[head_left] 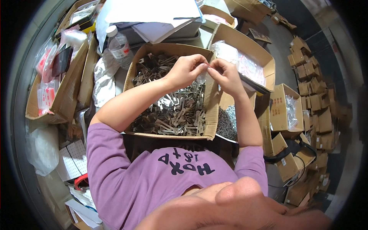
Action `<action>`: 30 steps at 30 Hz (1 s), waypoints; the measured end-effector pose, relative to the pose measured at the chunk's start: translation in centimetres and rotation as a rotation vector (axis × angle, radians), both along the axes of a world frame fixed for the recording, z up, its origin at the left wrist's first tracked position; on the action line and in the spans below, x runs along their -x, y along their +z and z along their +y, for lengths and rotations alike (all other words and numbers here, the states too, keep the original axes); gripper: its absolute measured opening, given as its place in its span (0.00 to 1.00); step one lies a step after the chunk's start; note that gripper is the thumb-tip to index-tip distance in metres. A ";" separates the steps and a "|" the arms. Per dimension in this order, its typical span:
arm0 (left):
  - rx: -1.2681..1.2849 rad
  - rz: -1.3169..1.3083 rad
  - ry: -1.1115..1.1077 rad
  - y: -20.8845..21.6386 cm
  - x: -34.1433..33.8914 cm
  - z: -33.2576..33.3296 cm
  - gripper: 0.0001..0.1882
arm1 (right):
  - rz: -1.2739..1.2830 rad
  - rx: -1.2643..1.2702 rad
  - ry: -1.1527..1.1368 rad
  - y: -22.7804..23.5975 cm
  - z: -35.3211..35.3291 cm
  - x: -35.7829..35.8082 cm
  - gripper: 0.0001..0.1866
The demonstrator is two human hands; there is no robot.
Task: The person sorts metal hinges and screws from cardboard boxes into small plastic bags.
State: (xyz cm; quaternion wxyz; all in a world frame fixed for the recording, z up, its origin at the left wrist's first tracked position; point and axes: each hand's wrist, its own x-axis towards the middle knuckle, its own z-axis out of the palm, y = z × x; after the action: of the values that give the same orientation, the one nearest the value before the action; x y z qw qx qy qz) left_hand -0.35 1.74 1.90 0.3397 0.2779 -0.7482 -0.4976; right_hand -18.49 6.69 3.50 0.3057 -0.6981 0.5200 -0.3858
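Note:
My left hand (187, 72) and my right hand (229, 76) meet above the far right edge of an open cardboard box (210, 111). Both are closed, thumbs and fingertips pinching what looks like a small clear plastic bag (201, 79) with a thin red edge. The fingers hide much of it, and I cannot make out its contents. Below my left forearm, many flat slotted metal pieces (168, 103) fill the box. Under my right forearm, a container of small grey metal parts, seemingly screws (227, 122), stands against the box's right side.
A capped clear bottle (120, 49) stands behind the box's left corner, near stacked papers (153, 28). A carton of clear bags (251, 69) sits at the back right. On the left, a phone (62, 61) rests on another carton (67, 94). Small cartons (310, 86) pile up far right.

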 end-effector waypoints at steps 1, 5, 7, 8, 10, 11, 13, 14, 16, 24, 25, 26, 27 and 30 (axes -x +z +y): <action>0.031 -0.042 0.018 0.2 0.0 -0.1 0.08 | 0.024 0.029 0.019 0.0 0.0 -0.1 0.09; -0.026 0.102 0.022 0.0 -0.1 -0.7 0.07 | -0.069 0.011 0.012 0.8 0.1 0.2 0.10; -0.079 0.186 0.013 0.3 -0.5 -1.0 0.07 | -0.084 0.032 -0.006 0.5 -0.1 1.0 0.11; -0.137 0.221 0.003 0.4 -0.4 -0.9 0.07 | -0.095 0.048 -0.004 0.5 0.0 1.4 0.12; -0.215 0.240 -0.037 0.5 -0.5 -0.9 0.09 | -0.119 0.021 -0.029 0.6 0.5 1.9 0.12; -0.213 0.240 -0.045 0.4 -0.5 -0.8 0.09 | -0.143 -0.013 -0.030 0.7 0.6 2.1 0.13; -0.238 0.307 -0.063 0.1 -0.4 -0.7 0.11 | -0.214 -0.105 -0.076 1.9 1.3 3.2 0.13; -0.243 0.312 -0.083 -0.1 -0.1 -0.9 0.13 | -0.191 0.017 -0.129 2.4 1.7 4.8 0.12; -0.226 0.294 -0.083 -0.2 -0.2 -1.0 0.13 | -0.261 0.200 -0.224 3.3 2.8 8.0 0.10; -0.209 0.202 -0.120 0.1 -0.2 -1.0 0.14 | -0.141 0.718 -1.099 6.2 10.0 22.1 0.13; -0.210 0.205 -0.119 0.0 -0.1 -1.0 0.14 | -0.139 0.718 -1.097 5.7 9.4 22.6 0.13; -0.218 0.181 -0.121 -0.1 0.0 -1.0 0.14 | 0.035 0.655 -1.038 5.0 8.5 22.8 0.12; -0.222 0.155 -0.114 -0.3 -0.1 -1.0 0.14 | 0.200 0.590 -0.967 4.1 7.1 22.8 0.12; -0.194 0.130 -0.106 -1.1 -0.4 -1.3 0.14 | 0.402 -0.174 -0.731 1.1 1.7 20.4 0.14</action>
State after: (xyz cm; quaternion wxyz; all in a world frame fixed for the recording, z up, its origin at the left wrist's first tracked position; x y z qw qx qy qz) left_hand 0.03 0.41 0.78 0.3324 0.2368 -0.6864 -0.6019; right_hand -38.91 8.37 4.62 0.0991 -0.5007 0.8132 -0.2796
